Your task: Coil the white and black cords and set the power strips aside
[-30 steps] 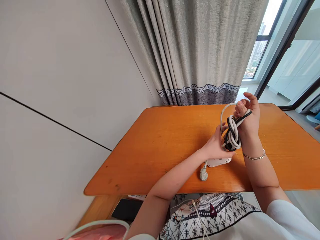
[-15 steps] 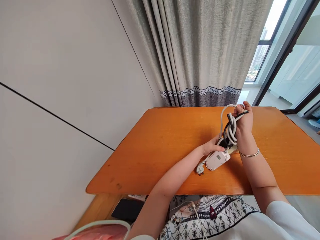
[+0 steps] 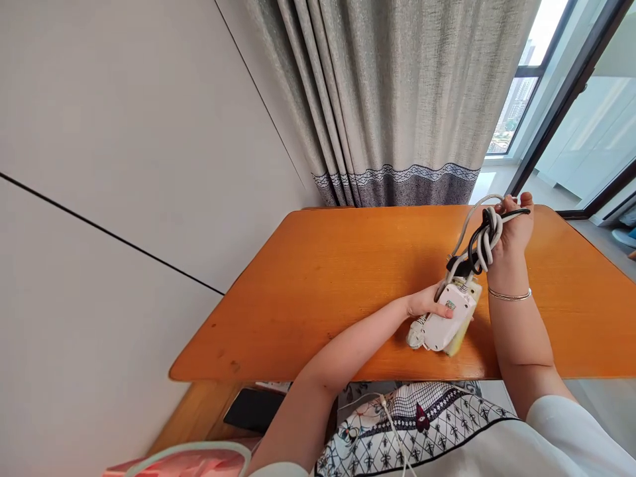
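Observation:
My left hand (image 3: pixel 428 303) grips a white power strip (image 3: pixel 444 326), its thumb lying across the casing. Behind the strip shows a yellowish-white block (image 3: pixel 466 324), possibly a second strip, partly hidden. A white plug (image 3: pixel 416 335) hangs beside the lower left end of the strip. My right hand (image 3: pixel 517 228) is raised higher and to the right, fingers curled around a knotted bundle of white and black cables (image 3: pixel 489 240). Between the bundle and the strip sits a black piece (image 3: pixel 458 267), its kind unclear. The cables run from the strip up to my right hand.
The orange-brown wooden table (image 3: pixel 308 285) lies under both hands. A grey curtain (image 3: pixel 422 99) hangs at its far edge, with a wall panel (image 3: pixel 124 132) on the left. A black flat device (image 3: pixel 253 409) and a pink container (image 3: pixel 193 460) are low at the left.
My right hand has drawn the cable bundle up and to the right. The strip has moved slightly right and tilted steeper, with my left thumb now lower on its casing.

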`<state>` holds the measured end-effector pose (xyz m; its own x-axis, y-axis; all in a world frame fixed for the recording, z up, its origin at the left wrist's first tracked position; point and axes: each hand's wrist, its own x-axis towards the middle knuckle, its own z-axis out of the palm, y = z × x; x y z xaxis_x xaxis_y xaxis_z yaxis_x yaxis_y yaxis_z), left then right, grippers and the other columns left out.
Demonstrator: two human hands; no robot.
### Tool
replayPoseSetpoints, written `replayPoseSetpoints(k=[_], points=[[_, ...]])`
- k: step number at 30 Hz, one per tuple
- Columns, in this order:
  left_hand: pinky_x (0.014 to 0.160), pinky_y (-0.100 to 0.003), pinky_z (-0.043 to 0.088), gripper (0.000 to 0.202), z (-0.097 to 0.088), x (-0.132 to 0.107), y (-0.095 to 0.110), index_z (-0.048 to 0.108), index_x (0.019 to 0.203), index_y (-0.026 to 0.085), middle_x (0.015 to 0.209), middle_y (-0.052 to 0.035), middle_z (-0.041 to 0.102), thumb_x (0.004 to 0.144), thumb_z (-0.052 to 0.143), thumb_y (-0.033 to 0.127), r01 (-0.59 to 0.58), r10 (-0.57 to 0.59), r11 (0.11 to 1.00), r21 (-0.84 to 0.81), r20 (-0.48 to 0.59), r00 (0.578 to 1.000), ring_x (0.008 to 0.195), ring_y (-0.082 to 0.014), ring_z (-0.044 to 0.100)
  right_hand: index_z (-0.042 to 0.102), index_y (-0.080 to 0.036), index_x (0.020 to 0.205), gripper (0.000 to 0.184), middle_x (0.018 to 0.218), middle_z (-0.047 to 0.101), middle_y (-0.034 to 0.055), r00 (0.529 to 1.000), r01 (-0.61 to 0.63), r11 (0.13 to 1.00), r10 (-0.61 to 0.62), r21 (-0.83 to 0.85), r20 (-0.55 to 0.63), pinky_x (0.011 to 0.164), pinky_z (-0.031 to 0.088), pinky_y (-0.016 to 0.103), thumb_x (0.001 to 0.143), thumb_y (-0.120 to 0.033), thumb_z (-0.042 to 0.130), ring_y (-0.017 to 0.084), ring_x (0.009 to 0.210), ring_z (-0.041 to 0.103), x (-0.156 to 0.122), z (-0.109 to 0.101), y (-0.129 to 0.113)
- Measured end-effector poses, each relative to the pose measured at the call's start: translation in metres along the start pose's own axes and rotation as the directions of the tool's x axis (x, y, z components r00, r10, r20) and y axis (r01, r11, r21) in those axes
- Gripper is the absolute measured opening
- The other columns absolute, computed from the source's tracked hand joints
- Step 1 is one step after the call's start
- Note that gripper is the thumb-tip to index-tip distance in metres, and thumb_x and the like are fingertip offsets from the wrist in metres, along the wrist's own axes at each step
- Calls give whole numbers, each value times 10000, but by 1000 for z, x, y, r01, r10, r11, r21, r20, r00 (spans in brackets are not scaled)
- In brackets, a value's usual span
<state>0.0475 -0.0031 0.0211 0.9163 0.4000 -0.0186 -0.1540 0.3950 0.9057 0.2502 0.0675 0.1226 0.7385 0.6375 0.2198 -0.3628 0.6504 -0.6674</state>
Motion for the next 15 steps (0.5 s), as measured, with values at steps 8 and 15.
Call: replayPoseSetpoints(k=[8,15], points=[[767,-358,573,784,-24,-8,13,615,1164,170,928,-86,763,482,952,360,80,-83,997,-23,-174,981,824,-254,745,550,-230,972,181,859,545,-37,985,17,887,63,-460,158,627,492,224,795,-195,561,78,661,553,31,-22,39],[746,-325,581,519,-83,-58,40,675,1021,148,902,-117,781,590,832,391,396,-387,915,-81,-459,800,791,-241,743,664,-177,1032,376,1052,703,89,818,-46,626,471,-779,330,953,526,402,664,-191,739,203,972,649,12,-40,88]])
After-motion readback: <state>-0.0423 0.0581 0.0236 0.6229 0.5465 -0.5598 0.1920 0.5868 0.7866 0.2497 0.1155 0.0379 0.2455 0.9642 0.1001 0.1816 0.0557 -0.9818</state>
